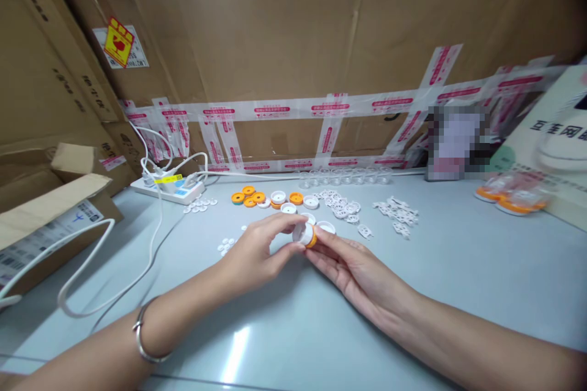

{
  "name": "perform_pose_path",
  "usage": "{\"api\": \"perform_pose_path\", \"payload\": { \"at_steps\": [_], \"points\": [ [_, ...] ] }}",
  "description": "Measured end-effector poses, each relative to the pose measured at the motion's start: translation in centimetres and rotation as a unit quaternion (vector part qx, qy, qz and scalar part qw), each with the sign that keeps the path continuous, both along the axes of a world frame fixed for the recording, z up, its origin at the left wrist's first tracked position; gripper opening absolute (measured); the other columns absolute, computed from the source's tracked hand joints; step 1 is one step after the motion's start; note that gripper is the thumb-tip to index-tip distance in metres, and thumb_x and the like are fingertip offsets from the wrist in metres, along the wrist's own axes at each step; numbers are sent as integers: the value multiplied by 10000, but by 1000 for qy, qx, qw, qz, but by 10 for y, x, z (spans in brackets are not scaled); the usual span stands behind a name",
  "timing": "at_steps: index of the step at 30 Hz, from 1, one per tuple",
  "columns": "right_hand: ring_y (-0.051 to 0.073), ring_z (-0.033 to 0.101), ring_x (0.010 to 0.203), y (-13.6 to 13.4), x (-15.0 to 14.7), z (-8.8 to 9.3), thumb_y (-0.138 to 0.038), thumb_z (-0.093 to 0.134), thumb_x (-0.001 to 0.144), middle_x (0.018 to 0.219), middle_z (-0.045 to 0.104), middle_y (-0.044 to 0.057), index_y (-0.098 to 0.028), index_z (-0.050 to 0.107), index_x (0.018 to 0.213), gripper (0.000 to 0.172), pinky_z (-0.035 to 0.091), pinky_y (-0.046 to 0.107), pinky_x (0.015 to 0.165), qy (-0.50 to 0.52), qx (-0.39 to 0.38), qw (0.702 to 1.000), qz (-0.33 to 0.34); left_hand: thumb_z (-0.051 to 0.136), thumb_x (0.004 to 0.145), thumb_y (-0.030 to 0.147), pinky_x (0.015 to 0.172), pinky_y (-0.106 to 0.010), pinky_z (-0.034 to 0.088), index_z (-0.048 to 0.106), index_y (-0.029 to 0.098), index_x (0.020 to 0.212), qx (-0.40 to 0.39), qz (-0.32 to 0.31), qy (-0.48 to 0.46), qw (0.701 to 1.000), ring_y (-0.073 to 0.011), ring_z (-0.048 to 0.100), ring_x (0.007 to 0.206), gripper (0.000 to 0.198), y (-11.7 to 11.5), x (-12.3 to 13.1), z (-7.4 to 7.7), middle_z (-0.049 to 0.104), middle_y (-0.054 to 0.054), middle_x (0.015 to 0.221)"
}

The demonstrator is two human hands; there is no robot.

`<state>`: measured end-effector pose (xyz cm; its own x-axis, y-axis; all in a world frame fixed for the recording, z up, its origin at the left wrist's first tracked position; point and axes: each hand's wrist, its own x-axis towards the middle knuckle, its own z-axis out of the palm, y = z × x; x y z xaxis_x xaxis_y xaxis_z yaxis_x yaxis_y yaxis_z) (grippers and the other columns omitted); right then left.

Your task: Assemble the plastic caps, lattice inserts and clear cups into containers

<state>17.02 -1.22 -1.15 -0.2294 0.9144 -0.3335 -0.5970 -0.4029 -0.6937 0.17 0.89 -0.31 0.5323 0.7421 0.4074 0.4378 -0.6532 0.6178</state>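
A large taped cardboard box [275,30] walls off the back of the grey tabletop [481,275], with a power strip [169,188] at its left foot and a row of clear plastic cups [346,178] along its base. Orange and white round caps [296,198] cluster just beyond the hands, the nearest white ones partly hidden behind the fingers; white openwork pieces [400,215] lie to the right, small white discs [225,247] beside the left forearm. Above the tabletop, between both hands, is a small orange-and-white cylinder [303,234]: the left hand [268,243] pinches its whitish end between thumb and fingers, while the right hand [351,263] grips the orange end, thumb on top, fingers underneath.
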Motion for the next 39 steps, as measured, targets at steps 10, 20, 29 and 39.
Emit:
{"api": "perform_pose_path", "payload": {
  "at_steps": [10,20,29,39],
  "points": [
    [101,671,719,-1,0,3,-204,682,729,804,717,66,-98,711,792,127,567,167,698,6,-25,1000,-7,576,807,221,886,-357,497,562,129,1109,-113,-7,-76,991,-188,636,949,316,1,3,6,663,-104,1061],
    [128,684,754,1,-1,0,-157,645,759,857,716,91,-86,691,874,142,577,210,723,56,-31,998,8,561,808,215,938,-365,467,571,141,1116,-219,-12,-133,966,-187,604,1029,316,6,1,8,636,-108,1126],
    [149,693,742,3,-1,4,-154,635,762,829,713,101,-66,681,859,139,577,225,737,47,-53,997,1,575,818,206,991,-336,421,598,191,1080,-317,-62,-196,926,-172,568,1097,263,10,-5,11,592,-69,1217],
    [137,688,753,3,-1,2,-158,620,772,834,713,81,-93,687,859,128,574,218,746,37,-47,998,3,583,805,196,942,-348,449,582,168,1081,-288,-65,-184,938,-176,588,1041,277,11,-4,9,613,-88,1151]
  ]
}}
